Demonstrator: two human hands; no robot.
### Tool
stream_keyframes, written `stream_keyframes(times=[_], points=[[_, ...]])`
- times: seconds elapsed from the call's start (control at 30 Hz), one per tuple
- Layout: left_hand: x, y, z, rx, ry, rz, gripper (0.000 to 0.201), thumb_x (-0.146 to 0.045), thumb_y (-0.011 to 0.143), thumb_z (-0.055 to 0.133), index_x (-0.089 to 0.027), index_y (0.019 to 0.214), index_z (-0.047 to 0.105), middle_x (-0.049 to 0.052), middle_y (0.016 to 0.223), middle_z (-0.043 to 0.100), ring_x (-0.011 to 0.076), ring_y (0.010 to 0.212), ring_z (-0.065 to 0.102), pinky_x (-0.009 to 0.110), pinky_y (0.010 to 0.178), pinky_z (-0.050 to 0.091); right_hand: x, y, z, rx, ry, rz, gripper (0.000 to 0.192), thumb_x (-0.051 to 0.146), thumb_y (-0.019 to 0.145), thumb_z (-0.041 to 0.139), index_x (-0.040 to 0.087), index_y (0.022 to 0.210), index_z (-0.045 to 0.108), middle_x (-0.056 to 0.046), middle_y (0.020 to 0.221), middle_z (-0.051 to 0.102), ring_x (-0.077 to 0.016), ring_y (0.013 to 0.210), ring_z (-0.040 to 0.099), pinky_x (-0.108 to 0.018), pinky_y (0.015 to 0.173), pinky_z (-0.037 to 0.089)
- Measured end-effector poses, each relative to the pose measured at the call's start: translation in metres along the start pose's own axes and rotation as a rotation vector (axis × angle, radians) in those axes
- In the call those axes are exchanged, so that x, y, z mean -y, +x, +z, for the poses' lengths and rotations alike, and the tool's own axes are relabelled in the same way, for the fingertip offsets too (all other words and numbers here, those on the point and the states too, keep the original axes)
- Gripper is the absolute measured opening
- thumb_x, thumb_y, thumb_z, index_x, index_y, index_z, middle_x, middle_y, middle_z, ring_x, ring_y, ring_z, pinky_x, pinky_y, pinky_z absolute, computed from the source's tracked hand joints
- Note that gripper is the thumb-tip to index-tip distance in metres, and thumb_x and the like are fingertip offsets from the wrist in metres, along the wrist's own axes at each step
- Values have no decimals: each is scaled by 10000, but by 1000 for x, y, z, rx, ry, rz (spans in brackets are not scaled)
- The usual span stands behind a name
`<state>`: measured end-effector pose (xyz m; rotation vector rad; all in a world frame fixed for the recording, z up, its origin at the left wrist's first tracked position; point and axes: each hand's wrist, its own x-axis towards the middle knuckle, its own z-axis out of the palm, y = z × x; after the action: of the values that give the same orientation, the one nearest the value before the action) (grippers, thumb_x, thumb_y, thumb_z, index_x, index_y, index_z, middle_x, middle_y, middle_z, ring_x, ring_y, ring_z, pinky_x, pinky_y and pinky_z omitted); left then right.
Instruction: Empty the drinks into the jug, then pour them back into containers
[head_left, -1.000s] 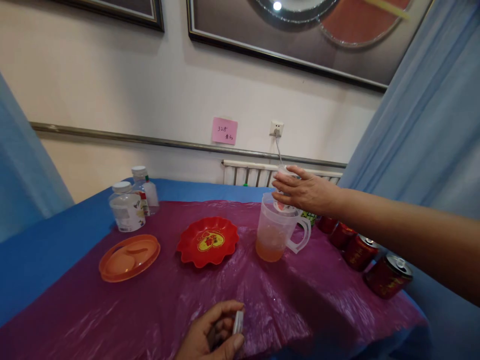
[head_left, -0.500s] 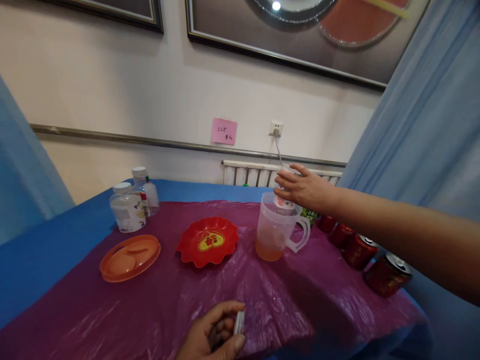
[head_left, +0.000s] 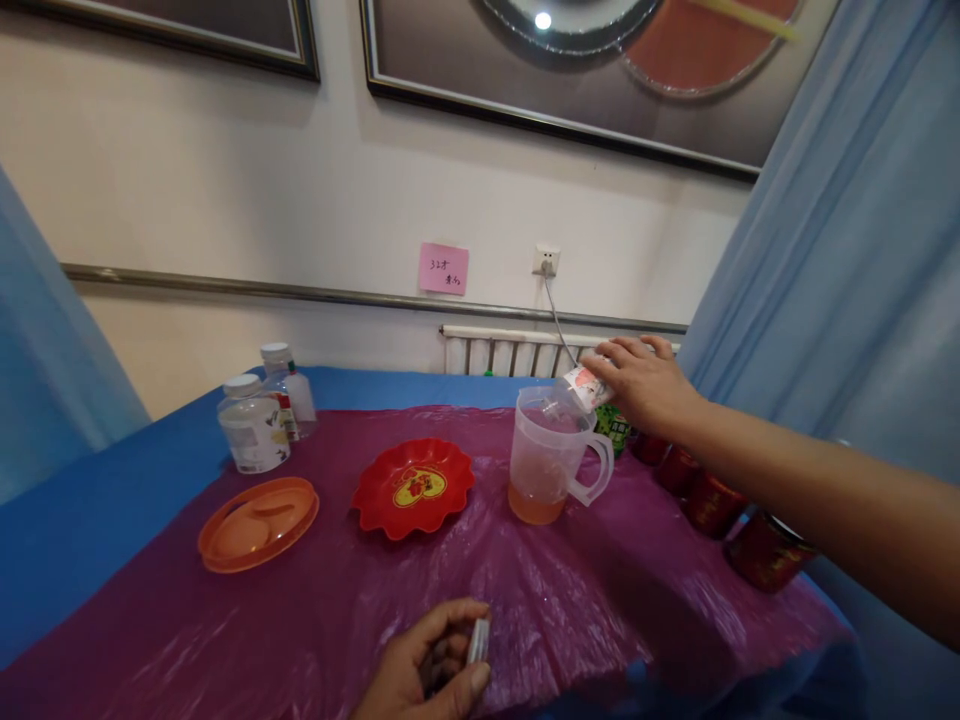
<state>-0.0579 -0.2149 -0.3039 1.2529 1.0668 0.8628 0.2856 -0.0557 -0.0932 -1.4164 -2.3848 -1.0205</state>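
My right hand (head_left: 649,385) is wrapped round a clear bottle (head_left: 587,388) with a pink-and-white label. The bottle is tilted, its lower end pointing left and down into the mouth of a translucent plastic pitcher (head_left: 547,450). Orange liquid (head_left: 536,505) covers the pitcher's bottom, and its handle faces right. Low in the view, my left hand (head_left: 435,660) pinches a small white bottle cap (head_left: 478,640) between thumb and forefinger, above the purple plastic sheet. A red scalloped plate (head_left: 375,490) sits left of the pitcher.
An orange divided lid or dish (head_left: 259,525) lies on the left, before two clear jars with white caps (head_left: 255,425). Several red cans (head_left: 769,550) line the right edge, under my right forearm. A green package (head_left: 613,428) stands behind the pitcher.
The bottle over the pitcher has swung from nearly upright, mouth down, to a slant, and my right hand has moved right and slightly down with it. My left hand has stayed put.
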Motion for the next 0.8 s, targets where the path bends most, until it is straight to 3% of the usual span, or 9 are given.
stream_keyframes(times=[0.13, 0.3, 0.4, 0.47, 0.53, 0.67, 0.8], points=[[-4, 4, 6, -10, 21, 2, 629, -639, 653, 807, -261, 1148, 719, 36, 894, 635, 204, 839, 603, 331, 765, 517, -5, -5, 5, 9, 72, 109, 533, 268, 844, 642, 241, 1371, 567, -129, 1331, 659, -349, 1185, 585, -528, 985, 361], [-45, 2, 7, -40, 128, 22, 493, -474, 725, 800, -235, 1149, 723, 43, 959, 683, 203, 877, 628, 320, 818, 524, -1, -10, -4, -10, 337, 447, 501, 489, 838, 686, 236, 1267, 634, -120, 1078, 761, -345, 948, 696, -427, 755, 480], [-70, 6, 4, -114, 144, 94, 480, -428, 709, 817, -221, 1133, 724, 55, 1000, 721, 214, 909, 663, 329, 861, 539, 19, -19, -17, -160, 626, 645, 470, 547, 850, 659, 213, 1180, 648, -129, 1010, 768, -315, 833, 713, -392, 656, 510], [-87, 8, 1, -173, 112, 148, 494, -418, 687, 837, -217, 1122, 717, 67, 1041, 742, 232, 957, 690, 342, 892, 555, 45, -29, -25, -273, 877, 666, 439, 546, 853, 662, 214, 1139, 637, -129, 1047, 760, -301, 861, 717, -403, 688, 546], [-104, 10, -2, -246, 81, 212, 489, -412, 684, 847, -218, 1111, 708, 75, 1093, 754, 243, 1003, 708, 357, 929, 565, 82, -40, -28, -304, 1128, 638, 445, 514, 836, 699, 222, 1161, 613, -121, 1110, 747, -292, 925, 719, -420, 756, 573], [-139, 8, -6, -422, 92, 407, 487, -413, 706, 848, -221, 1127, 698, 71, 1163, 756, 254, 1064, 717, 383, 972, 574, 167, -58, -16, -165, 1522, 587, 496, 431, 791, 757, 257, 1219, 579, -75, 1110, 742, -272, 927, 729, -430, 785, 604], [-158, 5, -10, -442, 217, 537, 449, -386, 754, 814, -210, 1152, 703, 64, 1117, 765, 246, 1028, 725, 376, 935, 597, 230, -67, 15, -153, 1559, 555, 586, 373, 718, 814, 272, 1240, 567, -68, 1180, 722, -306, 1060, 695, -487, 914, 566]])
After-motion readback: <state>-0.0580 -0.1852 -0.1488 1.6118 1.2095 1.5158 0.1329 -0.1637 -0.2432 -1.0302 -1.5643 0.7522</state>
